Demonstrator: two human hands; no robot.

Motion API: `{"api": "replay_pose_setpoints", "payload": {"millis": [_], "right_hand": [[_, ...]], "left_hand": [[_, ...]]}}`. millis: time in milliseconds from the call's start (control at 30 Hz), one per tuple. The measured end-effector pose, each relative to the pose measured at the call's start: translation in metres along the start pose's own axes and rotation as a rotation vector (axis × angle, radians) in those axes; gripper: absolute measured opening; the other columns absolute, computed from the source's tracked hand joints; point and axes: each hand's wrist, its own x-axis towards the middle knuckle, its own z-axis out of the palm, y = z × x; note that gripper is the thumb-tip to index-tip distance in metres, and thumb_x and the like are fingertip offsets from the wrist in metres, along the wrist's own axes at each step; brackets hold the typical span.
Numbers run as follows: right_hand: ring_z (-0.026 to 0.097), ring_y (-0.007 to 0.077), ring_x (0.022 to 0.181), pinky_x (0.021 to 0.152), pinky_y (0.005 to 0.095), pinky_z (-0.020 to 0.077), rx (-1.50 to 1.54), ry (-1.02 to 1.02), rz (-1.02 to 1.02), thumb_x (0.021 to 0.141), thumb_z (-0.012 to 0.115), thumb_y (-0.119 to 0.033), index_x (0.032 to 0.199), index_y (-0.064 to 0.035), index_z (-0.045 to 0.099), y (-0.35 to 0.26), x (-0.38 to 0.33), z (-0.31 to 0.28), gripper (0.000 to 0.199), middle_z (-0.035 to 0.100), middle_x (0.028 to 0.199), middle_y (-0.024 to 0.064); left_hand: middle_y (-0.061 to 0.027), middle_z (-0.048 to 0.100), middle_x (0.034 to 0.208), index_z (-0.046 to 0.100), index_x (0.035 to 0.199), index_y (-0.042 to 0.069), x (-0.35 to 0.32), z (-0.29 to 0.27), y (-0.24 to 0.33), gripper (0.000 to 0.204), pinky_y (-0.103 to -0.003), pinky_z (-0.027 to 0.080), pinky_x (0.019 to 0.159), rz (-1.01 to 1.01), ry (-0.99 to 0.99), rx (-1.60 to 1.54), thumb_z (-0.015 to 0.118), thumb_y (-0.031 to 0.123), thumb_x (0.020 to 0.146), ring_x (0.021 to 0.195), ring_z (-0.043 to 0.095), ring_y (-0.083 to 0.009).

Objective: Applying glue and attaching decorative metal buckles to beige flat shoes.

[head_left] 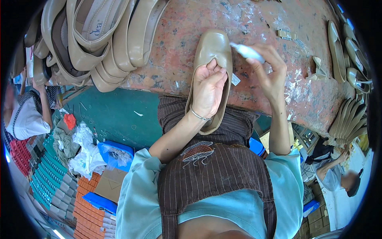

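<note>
My left hand (208, 88) is inside a beige flat shoe (213, 48), holding it with its toe pointing away from me over the worn reddish worktable (262, 28). My right hand (269, 67) pinches a small white tube (246, 51) just to the right of the shoe's toe. The tube's tip points toward the shoe's edge. A thin bracelet sits on my left wrist. My brown striped apron fills the lower middle.
A heap of beige shoes (95, 36) lies at the table's left. More beige shoes (352, 51) line the right edge. Stacked shoe boxes (47, 175) and plastic bags sit on the floor at left. Other people crouch at far left (24, 115) and lower right (334, 175).
</note>
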Motion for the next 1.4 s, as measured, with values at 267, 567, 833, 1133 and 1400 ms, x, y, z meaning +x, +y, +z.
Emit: {"api": "replay_pose_setpoints", "payload": {"millis": [267, 567, 833, 1133, 1400], "right_hand": [[0.054, 0.0316, 0.117, 0.107, 0.0453, 0.0305, -0.147, 0.174, -0.042, 0.080, 0.063, 0.001, 0.101, -0.0017, 0.062, 0.051, -0.002, 0.019, 0.021, 0.066, 0.107, 0.0102], [0.050, 0.0327, 0.115, 0.097, 0.0420, 0.0411, -0.593, 0.288, -0.026, 0.077, 0.056, 0.005, 0.110, -0.0098, 0.064, 0.081, 0.012, -0.047, 0.037, 0.061, 0.115, 0.0104], [0.057, 0.0217, 0.081, 0.072, 0.0325, 0.0434, -0.647, 0.320, 0.001, 0.085, 0.061, -0.012, 0.100, -0.0075, 0.066, 0.105, -0.001, -0.079, 0.016, 0.062, 0.088, 0.0065], [0.059, 0.0087, 0.064, 0.055, 0.0206, 0.0485, 0.638, 0.182, 0.514, 0.089, 0.058, -0.003, 0.099, 0.0032, 0.066, -0.034, -0.018, -0.027, 0.014, 0.064, 0.077, 0.0043], [0.053, 0.0043, 0.053, 0.048, 0.0184, 0.0387, 0.548, -0.060, 0.565, 0.083, 0.064, -0.002, 0.088, 0.0031, 0.065, -0.037, 0.016, 0.038, 0.007, 0.063, 0.065, 0.0032]], "left_hand": [[-0.0032, 0.057, 0.095, 0.053, 0.095, 0.004, 0.002, -0.005, 0.000, 0.014, -0.025, 0.045, 0.080, -0.030, 0.052, 0.013, 0.054, -0.006, 0.085, 0.088, 0.055, -0.0108], [-0.0093, 0.059, 0.104, 0.055, 0.102, -0.004, 0.000, -0.002, 0.003, 0.016, -0.032, 0.044, 0.094, -0.001, 0.023, -0.020, 0.051, -0.007, 0.087, 0.100, 0.057, -0.0173], [-0.0102, 0.059, 0.102, 0.057, 0.096, -0.002, 0.004, -0.003, -0.004, 0.011, -0.033, 0.045, 0.093, -0.008, 0.073, -0.079, 0.051, -0.006, 0.088, 0.096, 0.058, -0.0175], [-0.0124, 0.059, 0.105, 0.055, 0.101, -0.005, 0.005, -0.005, -0.002, 0.015, -0.034, 0.044, 0.095, -0.015, 0.062, -0.110, 0.049, -0.006, 0.088, 0.099, 0.057, -0.0198], [-0.0141, 0.057, 0.116, 0.049, 0.116, -0.007, 0.004, 0.002, 0.003, 0.028, -0.036, 0.044, 0.099, -0.009, 0.025, -0.072, 0.044, -0.005, 0.088, 0.105, 0.057, -0.0208]]}}
